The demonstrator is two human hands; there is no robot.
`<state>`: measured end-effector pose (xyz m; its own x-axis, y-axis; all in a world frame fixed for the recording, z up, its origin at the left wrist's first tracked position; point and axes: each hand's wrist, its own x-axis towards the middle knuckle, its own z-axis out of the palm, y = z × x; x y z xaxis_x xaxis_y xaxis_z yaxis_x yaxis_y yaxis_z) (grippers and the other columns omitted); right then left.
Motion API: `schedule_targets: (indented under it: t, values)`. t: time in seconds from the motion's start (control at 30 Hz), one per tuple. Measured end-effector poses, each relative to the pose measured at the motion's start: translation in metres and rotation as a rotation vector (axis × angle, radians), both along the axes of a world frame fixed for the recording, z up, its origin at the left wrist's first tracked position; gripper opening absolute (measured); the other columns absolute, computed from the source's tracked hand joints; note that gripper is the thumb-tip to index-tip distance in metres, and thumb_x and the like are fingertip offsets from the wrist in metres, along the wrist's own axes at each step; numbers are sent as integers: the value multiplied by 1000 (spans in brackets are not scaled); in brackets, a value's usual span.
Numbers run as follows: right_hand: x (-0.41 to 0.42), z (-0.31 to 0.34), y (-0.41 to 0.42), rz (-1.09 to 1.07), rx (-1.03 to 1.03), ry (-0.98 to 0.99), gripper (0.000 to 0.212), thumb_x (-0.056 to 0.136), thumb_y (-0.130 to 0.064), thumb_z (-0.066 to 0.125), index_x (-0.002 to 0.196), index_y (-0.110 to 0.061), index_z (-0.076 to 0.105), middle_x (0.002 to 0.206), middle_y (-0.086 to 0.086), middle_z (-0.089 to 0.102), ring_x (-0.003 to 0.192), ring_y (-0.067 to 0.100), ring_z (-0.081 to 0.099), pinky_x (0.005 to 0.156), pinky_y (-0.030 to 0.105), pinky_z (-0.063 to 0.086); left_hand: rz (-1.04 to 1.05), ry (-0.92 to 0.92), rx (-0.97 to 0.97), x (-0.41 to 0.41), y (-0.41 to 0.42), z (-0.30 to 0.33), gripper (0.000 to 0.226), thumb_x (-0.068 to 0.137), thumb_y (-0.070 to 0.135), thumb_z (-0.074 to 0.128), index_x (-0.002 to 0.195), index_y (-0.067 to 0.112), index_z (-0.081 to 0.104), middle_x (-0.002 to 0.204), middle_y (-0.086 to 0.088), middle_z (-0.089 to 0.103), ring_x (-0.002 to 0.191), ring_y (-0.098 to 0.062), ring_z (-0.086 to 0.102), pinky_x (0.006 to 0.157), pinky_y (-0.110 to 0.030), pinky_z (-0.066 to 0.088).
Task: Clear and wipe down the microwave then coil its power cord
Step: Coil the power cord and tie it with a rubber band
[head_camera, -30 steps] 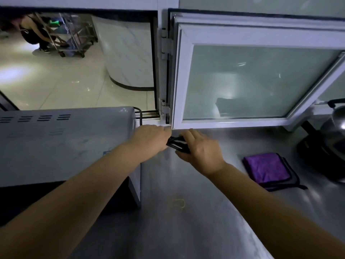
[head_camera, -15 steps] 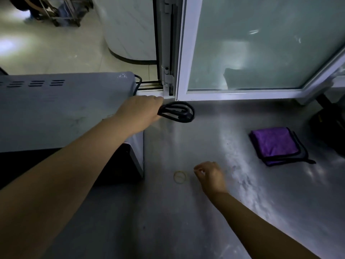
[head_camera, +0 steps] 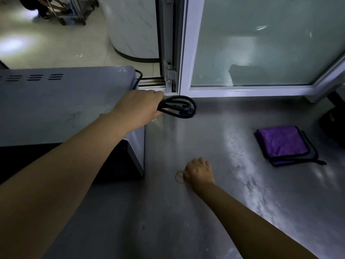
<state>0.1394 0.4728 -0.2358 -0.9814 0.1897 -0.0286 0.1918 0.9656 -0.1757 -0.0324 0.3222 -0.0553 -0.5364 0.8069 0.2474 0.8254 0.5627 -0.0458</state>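
Note:
The grey microwave point(head_camera: 61, 101) stands at the left on the steel counter point(head_camera: 186, 212). My left hand point(head_camera: 141, 107) grips the coiled black power cord point(head_camera: 179, 107) just past the microwave's right rear corner; the rest of the cord runs up behind the microwave. Lower down, my right hand point(head_camera: 198, 172) rests knuckles up on the counter with its fingers curled on a thin yellowish rubber band point(head_camera: 178, 177). A folded purple cloth point(head_camera: 283, 144) lies on the counter at the right.
A white-framed frosted window point(head_camera: 261, 45) stands open behind the counter, its hinge post near the cord. A dark appliance point(head_camera: 334, 116) sits at the far right edge. Beyond the opening is a tiled floor with a cart and a person.
My right hand left the cord, dropped to the counter and closed on the rubber band. The left hand keeps the coil. The view tilted downward.

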Motion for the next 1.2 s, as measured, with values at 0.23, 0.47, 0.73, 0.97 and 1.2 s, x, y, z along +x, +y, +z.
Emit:
schedule_targets:
  t: [0.23, 0.47, 0.73, 0.97, 1.2]
  values:
    - [18, 37, 11, -483, -1013, 100, 23, 83, -17, 68, 69, -16, 50, 61, -5, 53, 51, 1, 46, 47, 12, 37, 37, -8, -53, 2, 1, 2, 19, 88, 28, 57, 88, 10, 48, 72, 1, 42, 59, -17, 41, 44, -25, 16]
    - [24, 109, 32, -559, -1621, 258, 18, 84, 2, 61, 86, -13, 50, 79, 9, 66, 65, 17, 64, 60, 25, 46, 34, -25, -85, 5, 1, 4, 18, 86, 25, 58, 92, 10, 51, 79, -4, 55, 62, -15, 41, 45, -26, 15]
    - [20, 180, 51, -364, -1822, 234, 31, 86, 14, 29, 89, -12, 44, 109, 16, 69, 86, 35, 69, 61, 31, 48, 12, -33, -64, 6, 0, 7, 21, 88, 32, 56, 95, 13, 52, 84, -2, 59, 66, -14, 46, 52, -27, 26]
    - [-2, 222, 46, -74, -1291, 413, 23, 85, 10, 54, 78, -11, 46, 108, 2, 71, 51, 26, 66, 37, 22, 41, 9, -108, -18, 7, -1, 11, 15, 88, 28, 55, 92, 15, 49, 81, 2, 53, 67, -11, 43, 57, -25, 30]
    - [-35, 237, 27, -70, -946, 302, 49, 67, -20, 82, 91, -27, 40, 99, -5, 66, 55, 10, 55, 48, 20, 46, 10, -124, 41, 3, -2, 8, 12, 89, 27, 52, 91, 16, 51, 80, 3, 54, 66, -10, 43, 56, -24, 32]
